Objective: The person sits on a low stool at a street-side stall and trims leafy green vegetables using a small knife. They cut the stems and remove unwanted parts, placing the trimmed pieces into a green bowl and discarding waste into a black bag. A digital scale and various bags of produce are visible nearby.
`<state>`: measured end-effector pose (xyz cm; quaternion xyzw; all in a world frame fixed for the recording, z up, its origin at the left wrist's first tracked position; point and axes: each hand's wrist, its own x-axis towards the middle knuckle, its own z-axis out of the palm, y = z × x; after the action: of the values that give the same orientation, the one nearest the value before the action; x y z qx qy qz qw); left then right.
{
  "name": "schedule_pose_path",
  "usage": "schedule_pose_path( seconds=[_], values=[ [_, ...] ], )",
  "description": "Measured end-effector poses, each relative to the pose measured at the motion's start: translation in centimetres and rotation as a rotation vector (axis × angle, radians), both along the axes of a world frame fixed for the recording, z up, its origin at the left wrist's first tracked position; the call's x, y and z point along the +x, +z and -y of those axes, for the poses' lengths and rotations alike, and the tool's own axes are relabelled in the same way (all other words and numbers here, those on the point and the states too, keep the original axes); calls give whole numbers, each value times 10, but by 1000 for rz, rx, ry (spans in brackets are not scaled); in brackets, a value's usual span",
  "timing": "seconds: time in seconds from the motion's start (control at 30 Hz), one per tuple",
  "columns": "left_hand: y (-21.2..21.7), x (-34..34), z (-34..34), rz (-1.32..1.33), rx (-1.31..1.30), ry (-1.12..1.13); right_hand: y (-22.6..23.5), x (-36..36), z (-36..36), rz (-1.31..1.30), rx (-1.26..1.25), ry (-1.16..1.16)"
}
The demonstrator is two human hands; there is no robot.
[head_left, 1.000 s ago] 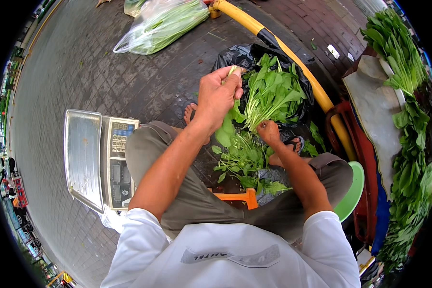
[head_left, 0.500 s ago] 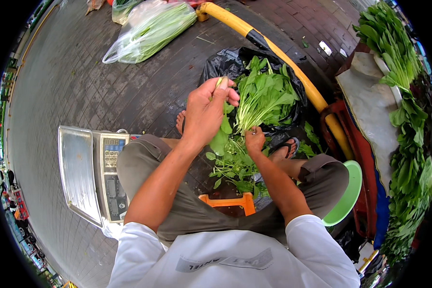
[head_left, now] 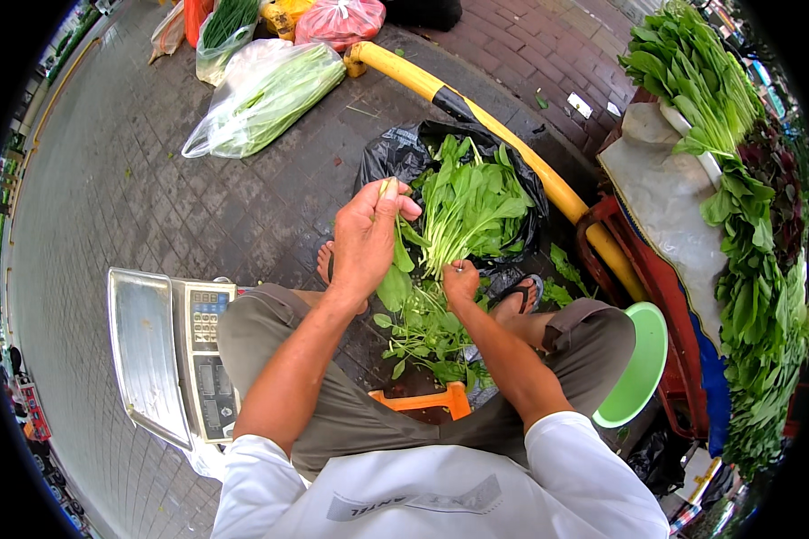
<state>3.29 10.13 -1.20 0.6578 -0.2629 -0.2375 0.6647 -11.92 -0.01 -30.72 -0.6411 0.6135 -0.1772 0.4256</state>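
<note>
My left hand [head_left: 361,235] is raised in front of me, thumb and fingers pinched on the pale stalk of a leafy green [head_left: 395,286], whose leaves hang below the palm. My right hand [head_left: 460,284] is closed at the stem ends of a bunch of leafy greens [head_left: 476,199]. A small shiny glint shows at its fingers; what it holds, I cannot make out. The bunch lies on an open black plastic bag [head_left: 390,149]. Between my feet, a heap of loose leaves and stems [head_left: 430,325] lies on the ground.
At my left stands a scale [head_left: 144,350] with a metal pan. An orange stool edge [head_left: 422,402] shows between my legs. To the right are a green basin [head_left: 640,368] and a stall [head_left: 661,225] with greens. A yellow-black rail [head_left: 535,162] curves behind the bag; bagged vegetables [head_left: 274,99] lie far left.
The view has tilted up a little, so more bags show at the far end. Both hands keep nearly the same pose, the left still pinching its stalk.
</note>
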Motion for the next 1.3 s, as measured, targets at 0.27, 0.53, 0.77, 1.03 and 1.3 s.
schedule_pose_path(
  seconds=[0.27, 0.53, 0.77, 1.03, 1.3],
  values=[
    [2, -2, 5, 76, -92, -1, 93, -4, 28, -69, -136, 131],
    [-3, -6, 6, 98, -101, -19, 217, -34, 54, -37, -226, 368],
    [-16, -22, 8, 114, -90, -184, 320, -48, 44, -172, -110, 735],
    [-33, -39, 2, 273, 15, -441, 371, -14, 31, -81, 81, 857],
    [-18, -51, 1, -67, -24, -504, 278, -13, 31, 291, -149, 657]
  ],
)
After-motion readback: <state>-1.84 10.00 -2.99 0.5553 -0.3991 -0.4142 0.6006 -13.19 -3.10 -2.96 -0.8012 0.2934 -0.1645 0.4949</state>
